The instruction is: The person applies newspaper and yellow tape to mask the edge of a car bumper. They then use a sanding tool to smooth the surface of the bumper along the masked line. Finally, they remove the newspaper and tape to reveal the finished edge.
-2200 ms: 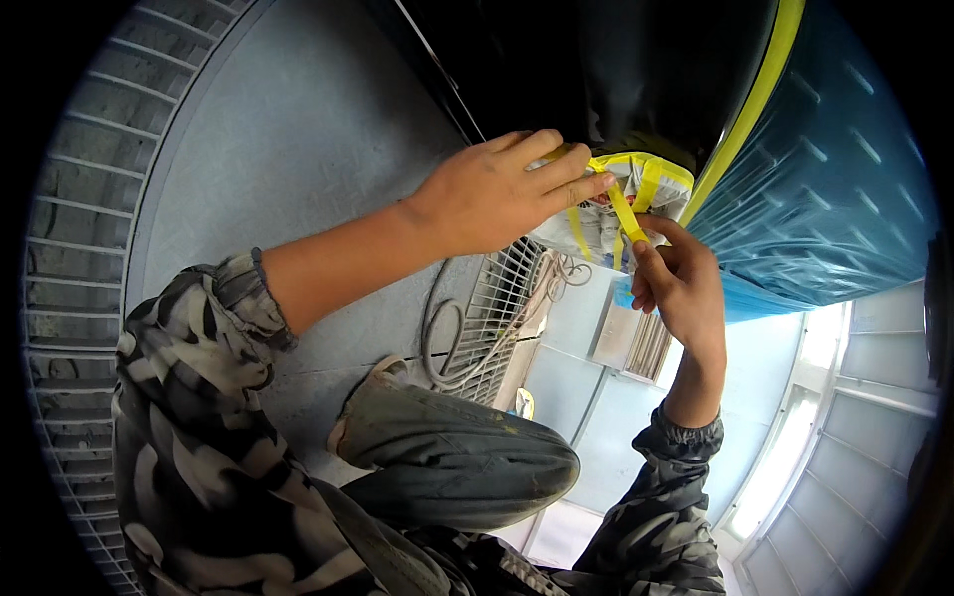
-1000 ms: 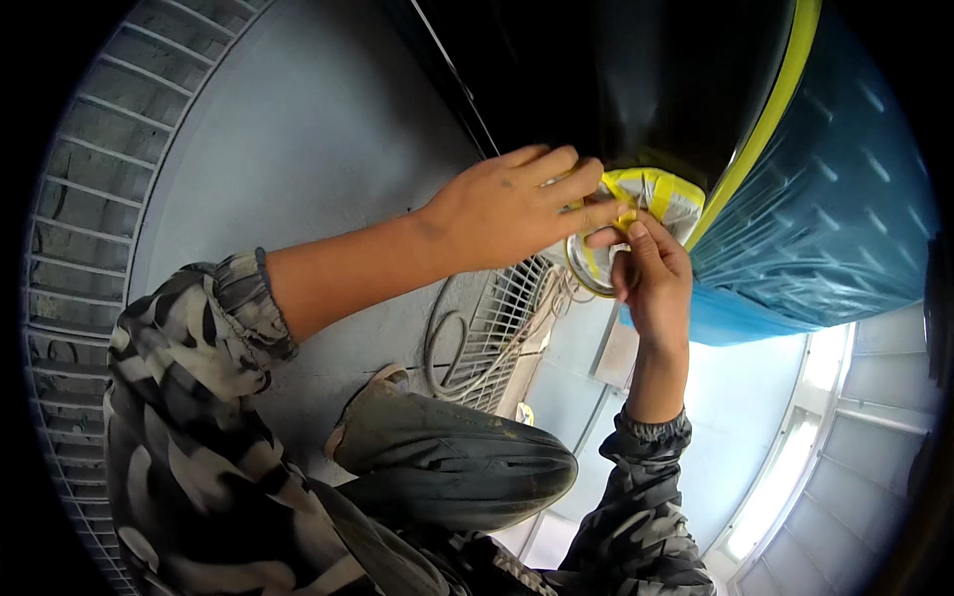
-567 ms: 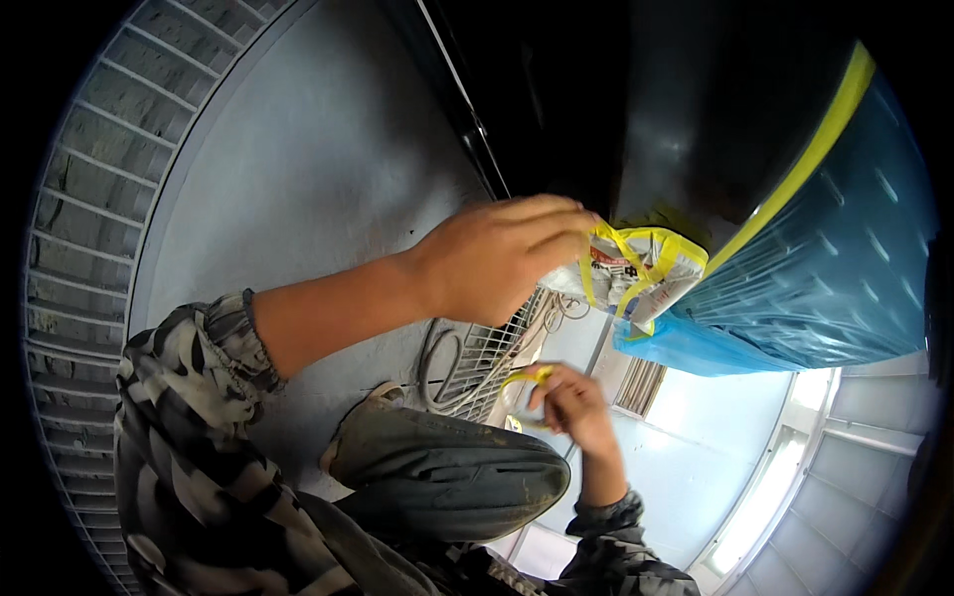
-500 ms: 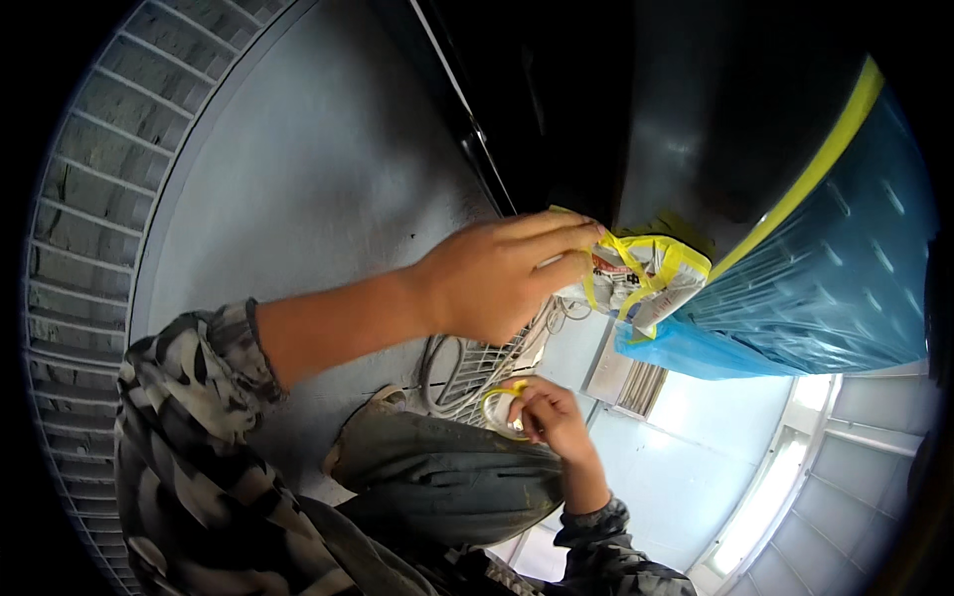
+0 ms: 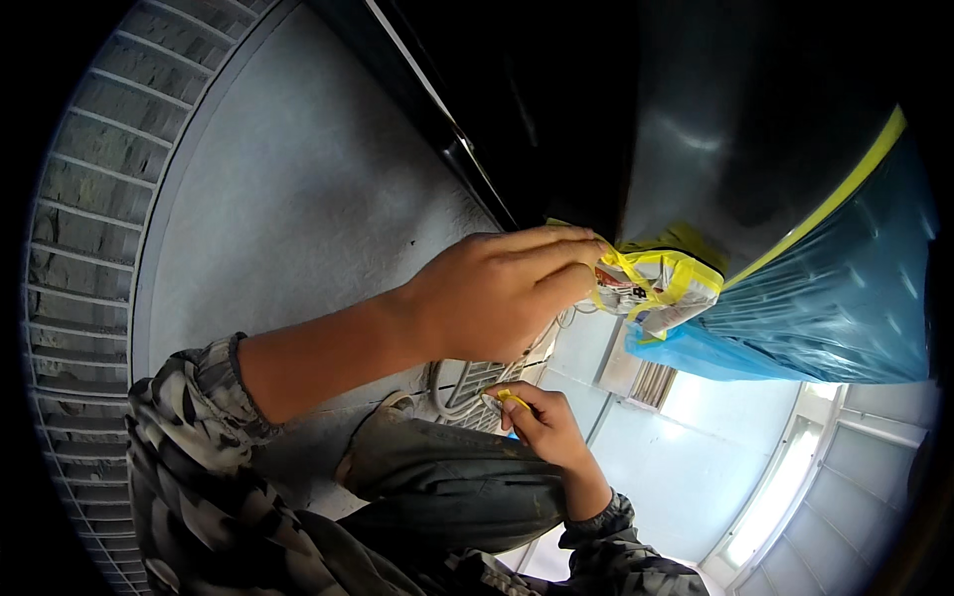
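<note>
A bundle of printed newspaper [image 5: 651, 283] is wrapped with strips of yellow masking tape [image 5: 681, 283] against a dark glossy panel [image 5: 686, 149]. My left hand [image 5: 502, 288] reaches across from the left, fingers pressed together, their tips on the tape at the bundle's near end. Its palm side is hidden. Lower down, above my knee, my right hand [image 5: 545, 425] is closed on a roll of yellow masking tape [image 5: 507, 399], seen nearly edge-on and partly covered by the fingers.
Blue plastic film [image 5: 825, 298], edged with a yellow tape strip [image 5: 825, 204], hangs over the right side of the panel. A grey hose [image 5: 447, 382] lies over a floor grate [image 5: 482, 377] near my foot. Another barred grate [image 5: 89, 258] curves along the left.
My right hand has shifted slightly, turning the tape roll from face-on to nearly edge-on. The left hand stays at the taped newspaper, a little lower, and the view has shifted slightly.
</note>
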A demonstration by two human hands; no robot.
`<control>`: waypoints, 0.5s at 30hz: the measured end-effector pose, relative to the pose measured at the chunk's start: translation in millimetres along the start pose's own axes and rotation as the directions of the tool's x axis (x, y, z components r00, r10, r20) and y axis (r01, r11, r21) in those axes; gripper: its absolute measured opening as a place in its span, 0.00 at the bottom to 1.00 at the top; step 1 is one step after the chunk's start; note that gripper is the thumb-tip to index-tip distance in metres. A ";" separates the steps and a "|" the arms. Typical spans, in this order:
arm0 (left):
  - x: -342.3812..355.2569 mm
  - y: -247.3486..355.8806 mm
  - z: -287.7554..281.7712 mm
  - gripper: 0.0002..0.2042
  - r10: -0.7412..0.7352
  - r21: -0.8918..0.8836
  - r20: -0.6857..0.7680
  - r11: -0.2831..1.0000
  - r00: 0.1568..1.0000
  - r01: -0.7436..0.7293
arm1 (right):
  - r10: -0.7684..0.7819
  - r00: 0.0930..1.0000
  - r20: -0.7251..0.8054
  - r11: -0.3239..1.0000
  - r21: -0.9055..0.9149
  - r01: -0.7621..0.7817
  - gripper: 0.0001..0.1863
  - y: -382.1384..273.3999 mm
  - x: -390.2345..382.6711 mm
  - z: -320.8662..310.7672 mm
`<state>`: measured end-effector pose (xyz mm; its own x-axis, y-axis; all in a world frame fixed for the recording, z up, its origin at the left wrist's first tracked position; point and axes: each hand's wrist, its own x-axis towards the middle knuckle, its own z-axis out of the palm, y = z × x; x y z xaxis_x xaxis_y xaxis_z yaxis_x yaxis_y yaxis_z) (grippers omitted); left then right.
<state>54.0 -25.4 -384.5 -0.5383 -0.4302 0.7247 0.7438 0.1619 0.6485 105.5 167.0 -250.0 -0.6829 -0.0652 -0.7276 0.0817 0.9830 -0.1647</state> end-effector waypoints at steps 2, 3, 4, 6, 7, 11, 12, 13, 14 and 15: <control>-1.1 -1.7 -5.2 0.05 0.045 0.002 0.022 0.999 0.999 -0.045 | -0.028 1.000 -0.003 0.999 -0.028 0.028 0.12 -7.0 -1.1 -1.2; -4.7 -0.5 -5.1 0.04 0.112 0.168 0.055 0.979 0.992 -0.119 | -0.055 0.998 -0.001 0.997 -0.049 0.055 0.12 -10.7 -2.2 0.0; -5.8 2.5 -5.0 0.04 0.113 0.212 0.039 0.970 0.993 -0.119 | -0.082 0.997 0.003 0.994 -0.070 0.082 0.12 -12.7 -2.6 1.3; -4.3 12.0 0.7 0.03 0.110 0.305 0.002 0.946 0.994 -0.106 | -0.113 0.994 -0.002 0.992 -0.062 0.113 0.12 -10.7 -4.7 4.7; -1.6 18.3 3.2 0.03 0.065 0.281 -0.056 0.958 0.996 -0.046 | -0.128 0.992 0.000 0.990 -0.059 0.128 0.12 -9.5 -4.8 5.4; 0.3 13.6 11.9 0.03 -0.055 0.050 -0.136 0.997 0.989 0.063 | -0.097 0.995 0.037 0.992 -0.079 0.100 0.13 -1.1 -2.1 4.6; -3.0 10.4 10.0 0.04 -0.079 0.028 -0.114 0.996 0.990 0.082 | -0.091 0.995 0.035 0.993 -0.072 0.093 0.13 -0.4 -1.5 7.6; -6.4 7.8 7.0 0.05 -0.101 0.008 -0.089 0.995 0.991 0.102 | -0.086 0.996 0.033 0.994 -0.062 0.088 0.13 0.3 -1.4 10.5; -8.8 5.0 5.3 0.05 -0.122 -0.010 -0.062 0.993 0.991 0.122 | -0.109 0.993 0.044 0.990 -0.081 0.112 0.13 1.1 -1.7 12.9; -5.1 0.0 5.1 0.07 -0.055 0.002 -0.169 0.998 0.984 0.056 | -0.139 0.989 0.058 0.984 -0.102 0.145 0.13 0.8 0.7 13.7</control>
<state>54.8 -18.6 -387.0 -0.5036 -0.5824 0.6382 0.7116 0.1392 0.6886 115.0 165.5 -259.7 -0.6443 -0.2114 -0.7350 -0.0926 0.9755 -0.1995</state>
